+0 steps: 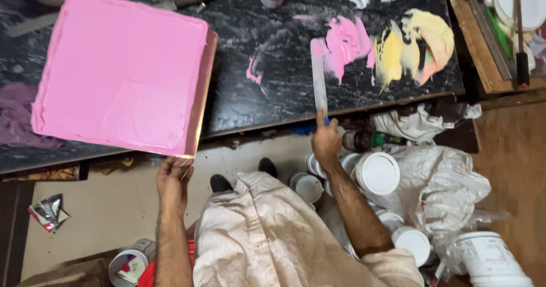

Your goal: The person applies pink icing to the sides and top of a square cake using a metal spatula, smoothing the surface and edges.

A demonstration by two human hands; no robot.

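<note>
Gripping the spatula [319, 77] in my raised right hand [325, 142], blade pointing far over the black counter [273, 77], my left hand [173, 179] cups the pink frosted cake's [122, 71] near corner.

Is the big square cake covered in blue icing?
No, the square cake on the dark table is coated in pink, and the right hand holds a long spatula smeared with pink.
</note>
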